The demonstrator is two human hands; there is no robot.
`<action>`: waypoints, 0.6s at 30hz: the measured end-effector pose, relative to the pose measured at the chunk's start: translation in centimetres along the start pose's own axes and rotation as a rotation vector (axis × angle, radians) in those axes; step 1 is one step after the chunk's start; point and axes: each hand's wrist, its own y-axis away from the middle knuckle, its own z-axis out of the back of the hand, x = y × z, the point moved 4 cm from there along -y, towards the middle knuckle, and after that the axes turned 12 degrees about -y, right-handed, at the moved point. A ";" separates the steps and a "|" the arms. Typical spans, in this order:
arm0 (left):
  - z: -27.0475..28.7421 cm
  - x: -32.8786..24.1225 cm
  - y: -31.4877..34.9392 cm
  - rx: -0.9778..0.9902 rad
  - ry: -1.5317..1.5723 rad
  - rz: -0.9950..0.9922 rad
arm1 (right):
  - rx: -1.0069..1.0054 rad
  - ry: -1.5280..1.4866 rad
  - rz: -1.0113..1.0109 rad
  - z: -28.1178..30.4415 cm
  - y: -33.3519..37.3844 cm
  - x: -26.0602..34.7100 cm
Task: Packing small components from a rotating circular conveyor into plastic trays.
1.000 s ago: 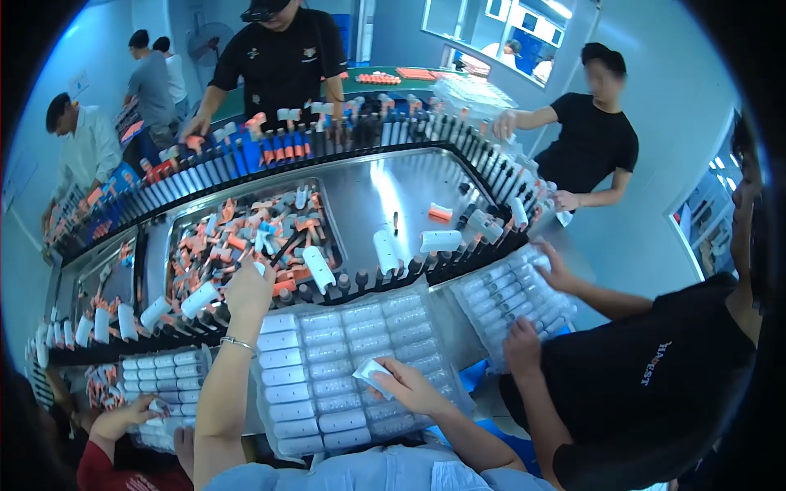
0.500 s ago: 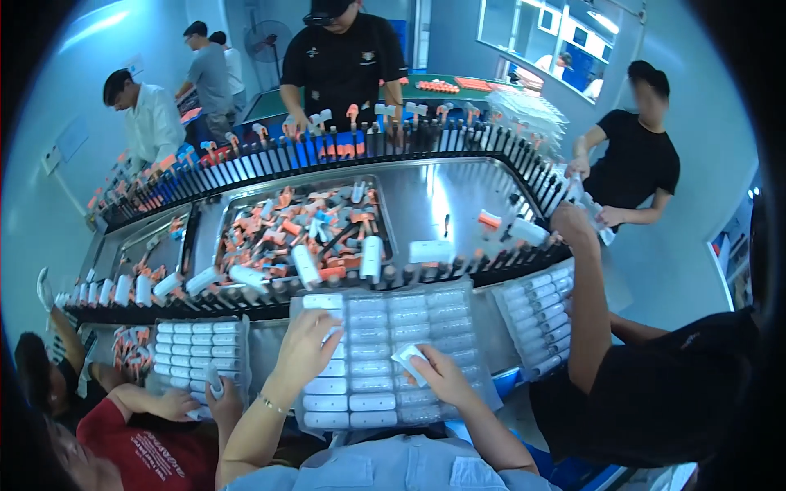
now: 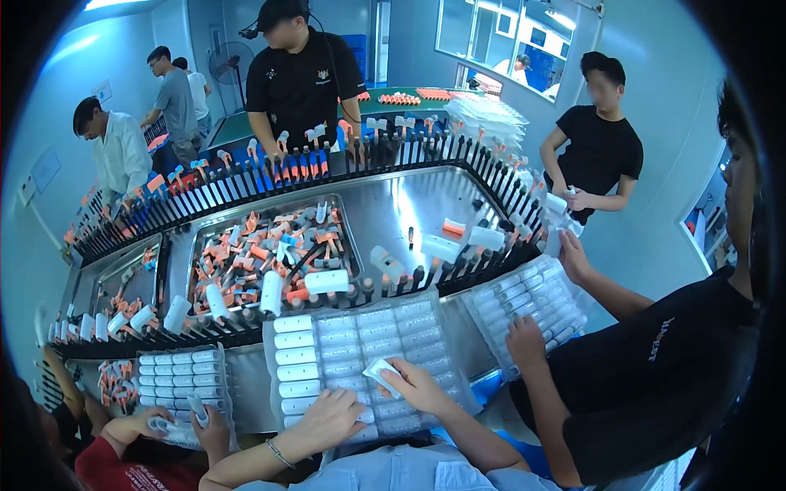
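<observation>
A clear plastic blister tray lies before me. White oblong plastic casings fill its left column, and most of its other pockets show only clear plastic. My left hand is over the tray's lower part, fingers curled round a white casing whose end shows beyond them; whether it is lifted from its pocket is hidden. My right hand is closed on a folded white cloth, pinched between thumb and fingers above the middle of the tray.
Beyond the tray runs a rack of black upright pegs, some bearing white casings. Behind it a metal pan holds orange and grey parts. Co-workers handle trays at left and right; the right one's hand is near mine.
My left hand has moved down the tray from its left column to the lower rows. My right hand keeps the cloth. The whole view has shifted; the right co-worker now reaches over their tray.
</observation>
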 end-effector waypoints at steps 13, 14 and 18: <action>-2.0 6.1 -3.3 -0.166 0.900 0.305 | -0.231 0.327 0.138 2.8 -0.3 3.0; -2.7 6.8 -3.3 -0.175 0.896 0.312 | -0.372 0.428 0.322 3.9 -0.7 4.5; -3.4 7.3 -4.4 -0.166 1.227 0.456 | -0.785 0.691 0.711 10.5 -2.7 9.6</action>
